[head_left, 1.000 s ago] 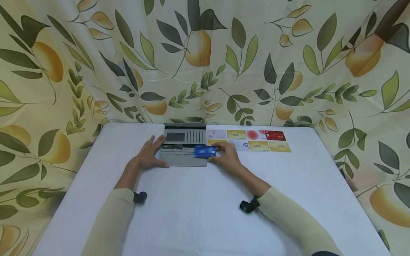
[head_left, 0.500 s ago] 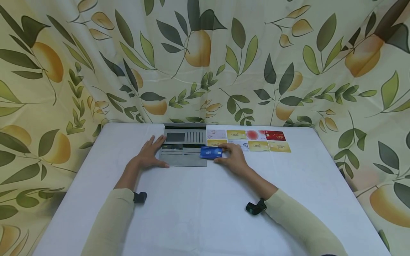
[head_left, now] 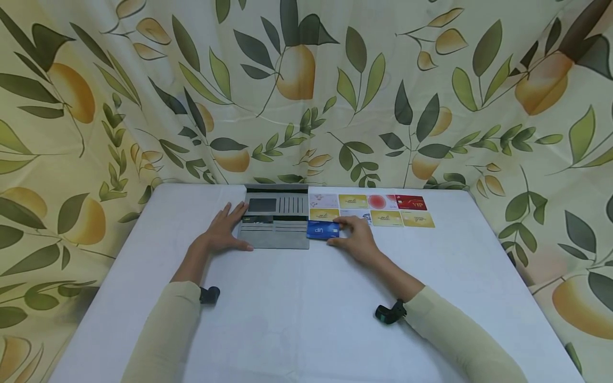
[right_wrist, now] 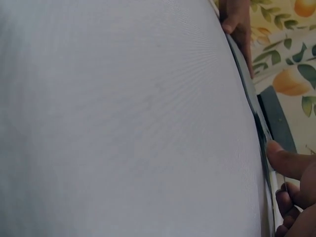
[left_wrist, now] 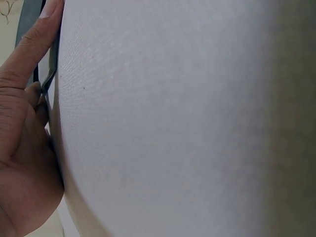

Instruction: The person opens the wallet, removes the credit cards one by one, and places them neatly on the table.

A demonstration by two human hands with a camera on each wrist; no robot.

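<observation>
Status: the right hand (head_left: 356, 240) pinched the blue card (head_left: 323, 230) by its right edge, thumb and fingers curled on it. The card sat flat and low over the worktop (head_left: 297, 308), just off the right edge of the grey wallet (head_left: 276, 221), touching or nearly touching it, directly below the near row of laid-out cards (head_left: 372, 210).

The left hand (head_left: 221, 232) lay flat with straight fingers on the wallet's left edge, pinning it and gripping nothing.

Progress, my read: cards are being sorted out of the wallet. Eight cards lay in two rows right of it, so that part looked done. The blue one was out of the wallet but not placed in a row. The wallet's upper slots looked mostly empty; a dark strip remained in one pocket, can't tell if it's a card.

Materials:
- wallet: matte grey, looked like faux leather, open flat, ribbed slots and a dark window pocket
- cards: thin rigid plastic rectangles, glossy; gold, white, red
- worktop: white cloth, fine weave visible in both wrist views
- backdrop (head_left: 431, 96): draped fabric, leaf-and-fruit print
</observation>
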